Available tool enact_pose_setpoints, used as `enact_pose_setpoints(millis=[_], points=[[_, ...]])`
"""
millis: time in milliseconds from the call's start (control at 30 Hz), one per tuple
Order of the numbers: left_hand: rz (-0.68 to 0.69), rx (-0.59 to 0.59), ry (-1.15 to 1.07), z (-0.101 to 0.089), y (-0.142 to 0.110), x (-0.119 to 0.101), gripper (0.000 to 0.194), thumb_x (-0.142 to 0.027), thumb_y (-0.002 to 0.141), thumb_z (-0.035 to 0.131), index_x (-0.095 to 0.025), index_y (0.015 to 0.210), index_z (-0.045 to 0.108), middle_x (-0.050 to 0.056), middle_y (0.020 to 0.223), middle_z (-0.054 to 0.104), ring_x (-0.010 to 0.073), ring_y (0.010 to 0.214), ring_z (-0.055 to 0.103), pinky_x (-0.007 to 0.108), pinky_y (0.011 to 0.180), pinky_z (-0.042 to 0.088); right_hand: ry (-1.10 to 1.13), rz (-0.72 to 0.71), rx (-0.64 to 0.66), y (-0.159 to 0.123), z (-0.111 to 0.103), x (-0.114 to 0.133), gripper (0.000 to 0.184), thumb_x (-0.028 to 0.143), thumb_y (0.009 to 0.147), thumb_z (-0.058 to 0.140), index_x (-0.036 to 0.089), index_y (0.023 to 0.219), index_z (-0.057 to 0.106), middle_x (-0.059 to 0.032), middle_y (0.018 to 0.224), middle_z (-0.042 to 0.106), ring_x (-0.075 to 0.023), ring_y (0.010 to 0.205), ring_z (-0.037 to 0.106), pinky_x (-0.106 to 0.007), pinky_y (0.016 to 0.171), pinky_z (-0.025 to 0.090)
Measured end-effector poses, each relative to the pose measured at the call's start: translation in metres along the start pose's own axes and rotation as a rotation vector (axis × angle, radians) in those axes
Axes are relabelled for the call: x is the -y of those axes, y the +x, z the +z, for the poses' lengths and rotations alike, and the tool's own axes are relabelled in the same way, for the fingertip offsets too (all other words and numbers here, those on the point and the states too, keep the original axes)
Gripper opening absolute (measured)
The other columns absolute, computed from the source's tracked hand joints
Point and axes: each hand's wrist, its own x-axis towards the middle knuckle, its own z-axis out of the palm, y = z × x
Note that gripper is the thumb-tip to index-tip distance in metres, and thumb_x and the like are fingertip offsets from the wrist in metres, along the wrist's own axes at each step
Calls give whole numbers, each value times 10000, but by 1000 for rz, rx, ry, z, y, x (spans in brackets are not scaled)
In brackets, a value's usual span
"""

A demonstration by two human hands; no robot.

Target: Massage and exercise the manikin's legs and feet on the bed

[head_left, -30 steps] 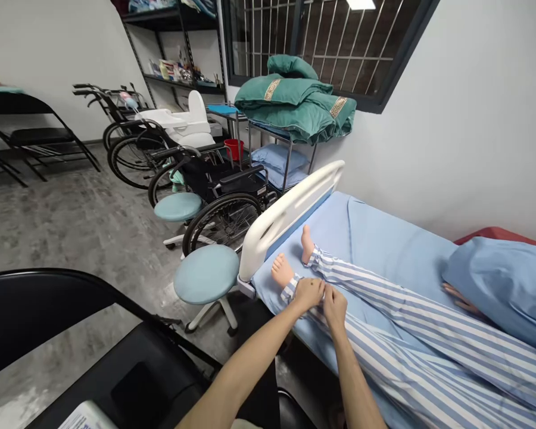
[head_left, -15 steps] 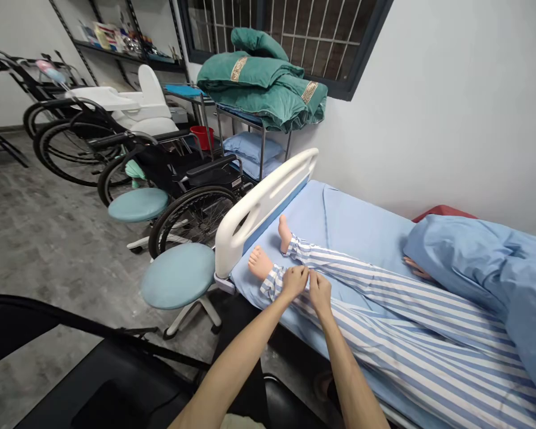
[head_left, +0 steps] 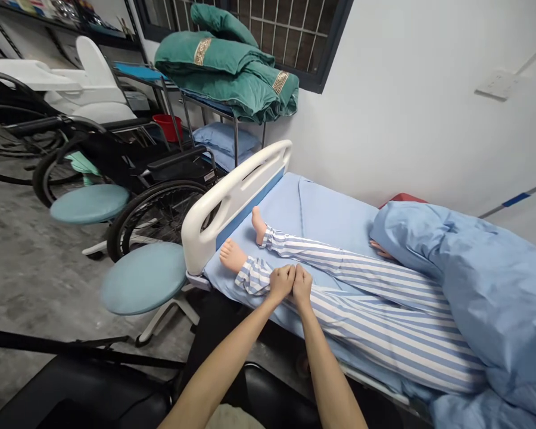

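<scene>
Striped pajama trouser leg (head_left: 253, 276) on a manikin (head_left: 233, 256), lying on blue bedsheet (head_left: 321, 208) near white bed footboard (head_left: 232, 202); left hand (head_left: 281, 283) and right hand (head_left: 302, 285) closed, touching, pinching the fabric just above the cuff.

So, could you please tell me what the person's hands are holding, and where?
The left hand and right hand seem to grip the manikin's striped trouser leg near its cuff, but the fingertips are hidden, so this is unsure.
</scene>
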Motion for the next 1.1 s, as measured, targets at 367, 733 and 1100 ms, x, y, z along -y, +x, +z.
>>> enact_pose_setpoints(millis=[367,733,1100], points=[[5,12,-68,6,-2,-23,421,-306,933,382,-206,525,404,-26,520,428,110,566,396,258,600,280,-87,-65,-77,-12,-39,-17,536,646,890,363,246,539,293,52,490,312,-117,541,304,-280,546,258],[55,58,-30,39,-16,-29,431,-303,908,432,-190,494,388,-28,505,418,103,556,370,264,597,244,-35,-39,-91,2,-90,-16,557,672,881,387,239,536,326,46,507,331,-117,539,322,-275,535,293],[71,104,-131,71,-26,-67,416,-354,900,374,-209,512,330,-32,503,373,109,557,374,245,574,284,94,59,-188,3,-107,-43,589,753,833,374,256,523,316,57,465,308,-114,491,307,-268,489,303]])
